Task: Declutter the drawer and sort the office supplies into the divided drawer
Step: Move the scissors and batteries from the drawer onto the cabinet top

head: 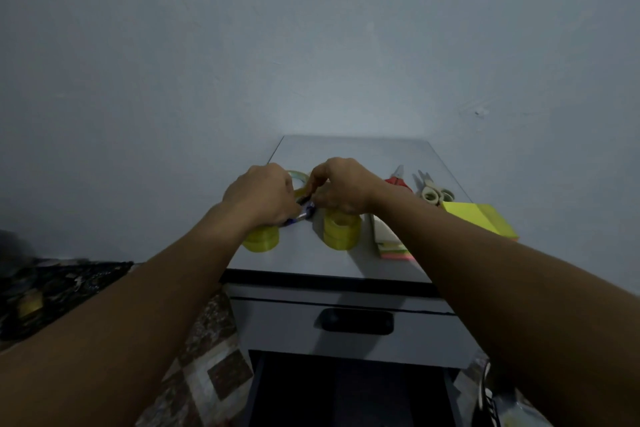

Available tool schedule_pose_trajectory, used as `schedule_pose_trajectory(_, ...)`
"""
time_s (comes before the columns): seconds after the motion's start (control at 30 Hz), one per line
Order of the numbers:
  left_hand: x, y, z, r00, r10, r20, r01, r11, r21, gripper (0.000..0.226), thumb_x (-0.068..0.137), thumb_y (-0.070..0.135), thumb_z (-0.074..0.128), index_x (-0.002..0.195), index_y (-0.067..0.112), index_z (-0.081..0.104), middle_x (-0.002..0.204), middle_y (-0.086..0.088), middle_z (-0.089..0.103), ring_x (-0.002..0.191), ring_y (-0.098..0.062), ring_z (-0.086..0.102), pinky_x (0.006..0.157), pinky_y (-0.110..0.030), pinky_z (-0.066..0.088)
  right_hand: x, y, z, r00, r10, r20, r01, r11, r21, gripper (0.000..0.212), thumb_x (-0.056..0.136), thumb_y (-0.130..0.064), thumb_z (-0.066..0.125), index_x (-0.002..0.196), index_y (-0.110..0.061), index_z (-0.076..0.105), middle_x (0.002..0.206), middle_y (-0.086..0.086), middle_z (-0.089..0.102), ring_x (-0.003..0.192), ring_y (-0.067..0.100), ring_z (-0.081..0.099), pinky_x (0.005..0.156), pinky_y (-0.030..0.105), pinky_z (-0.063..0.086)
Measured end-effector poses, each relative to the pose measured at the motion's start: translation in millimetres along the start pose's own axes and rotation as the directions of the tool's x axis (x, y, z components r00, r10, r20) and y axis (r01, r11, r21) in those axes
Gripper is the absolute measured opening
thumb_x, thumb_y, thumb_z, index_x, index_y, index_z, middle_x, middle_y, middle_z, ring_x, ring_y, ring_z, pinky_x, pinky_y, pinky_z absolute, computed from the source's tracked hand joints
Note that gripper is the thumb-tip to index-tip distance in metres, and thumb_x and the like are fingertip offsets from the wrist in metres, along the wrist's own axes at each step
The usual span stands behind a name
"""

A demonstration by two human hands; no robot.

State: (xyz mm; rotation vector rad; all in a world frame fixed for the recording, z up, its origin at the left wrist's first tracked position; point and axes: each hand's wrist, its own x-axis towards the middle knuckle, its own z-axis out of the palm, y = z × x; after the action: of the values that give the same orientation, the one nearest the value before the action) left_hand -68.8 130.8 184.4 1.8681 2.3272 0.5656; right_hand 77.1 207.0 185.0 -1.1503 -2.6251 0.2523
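1. Left hand (261, 192) is curled around a small bunch of pens (302, 214), with blue and silver bits poking out from under the knuckles.
2. Right hand (341, 185) has its fingers bent in too, pinching the dark far end of the same pens, so both hands meet over the middle of the bench (346, 152).
3. Right under the left hand sits a yellow tape stack (261, 240). A second tape stack (342, 231) sits under the right wrist, towards the near edge.
4. On the far side of the hands, a clear tape roll (298, 177) peeks out between them (only part of the ring shows).
5. Going right: a multicolour sticky-note pad (388, 243) lies by the near edge. Further back are red scissors (398, 178) and grey scissors (433, 192), blades pointing away.
6. At the right edge there's a fat yellow sticky-note block (479, 218), just near of the grey scissors' handles.
7. Below the bench top, the drawer (277, 326) is closed, with a dark handle (355, 321) in the middle.
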Motion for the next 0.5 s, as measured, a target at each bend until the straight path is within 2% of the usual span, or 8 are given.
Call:
schedule_pose_trajectory(0.07,-5.9,-2.6,-6.5,0.997,0.007,-0.074,-0.013,0.997,-0.075,0.007,0.082,0.027,0.072,0.084,0.022,0.069,0.089,0.0,0.069,0.081,-0.019,0.064,0.077,-0.037,0.059,-6.6,0.1,-6.7,0.999,-0.012,-0.038,0.014,0.999,0.047,0.019,0.087,-0.02,0.067,0.105,-0.02,0.071,0.11,0.001,0.065,0.098,0.016,0.059,0.076,0.024,0.042)
schedule_pose_trajectory(0.17,-15.1,-8.5,-18.3,0.982,-0.002,-0.187,-0.033,0.982,-0.185,0.008,0.086,0.025,0.065,0.093,0.023,0.069,0.09,0.004,0.067,0.085,-0.017,0.063,0.077,-0.033,0.055,-18.9,2.6,-20.7,0.992,-0.003,-0.123,0.016,0.995,0.103,0.017,0.088,-0.02,0.064,0.104,-0.019,0.071,0.11,-0.001,0.066,0.098,0.012,0.059,0.077,0.021,0.04)
schedule_pose_trajectory(0.23,-28.7,-12.5,-27.8,0.975,-0.004,-0.224,-0.051,0.969,-0.241,0.007,0.087,0.023,0.064,0.092,0.024,0.069,0.089,0.007,0.066,0.084,-0.014,0.063,0.071,-0.028,0.05,-33.8,1.2,-31.3,0.983,0.017,-0.181,0.01,0.989,0.149,0.014,0.088,-0.019,0.063,0.1,-0.02,0.07,0.107,-0.003,0.066,0.094,0.01,0.058,0.073,0.018,0.039)
schedule_pose_trajectory(0.37,-61.7,-18.6,-39.7,0.972,0.043,-0.233,-0.118,0.941,-0.318,0.006,0.09,0.02,0.066,0.092,0.026,0.068,0.085,0.01,0.066,0.077,-0.002,0.06,0.06,-0.015,0.039,-75.2,-1.7,-42.0,0.966,0.059,-0.251,0.003,0.971,0.237,0.012,0.088,-0.018,0.063,0.097,-0.02,0.071,0.098,-0.008,0.068,0.075,-0.003,0.057,0.062,0.004,0.037)
schedule_pose_trajectory(0.43,-79.5,-21.0,-42.1,0.973,0.069,-0.221,-0.146,0.923,-0.355,0.005,0.09,0.022,0.067,0.092,0.026,0.069,0.085,0.008,0.068,0.076,-0.005,0.063,0.062,-0.017,0.043,-99.7,-4.3,-40.3,0.959,0.077,-0.272,-0.005,0.967,0.256,0.01,0.088,-0.017,0.064,0.094,-0.02,0.072,0.092,-0.011,0.068,0.07,-0.008,0.056,0.059,0.0,0.036)
schedule_pose_trajectory(0.5,-97.2,-22.1,-40.2,0.978,0.086,-0.192,-0.159,0.9,-0.406,0.006,0.09,0.022,0.068,0.09,0.028,0.07,0.082,0.006,0.07,0.075,-0.011,0.067,0.065,-0.024,0.05,-125.1,-5.7,-34.6,0.958,0.098,-0.27,-0.023,0.963,0.267,0.011,0.086,-0.015,0.064,0.089,-0.021,0.073,0.085,-0.013,0.068,0.064,-0.01,0.056,0.06,0.002,0.037)
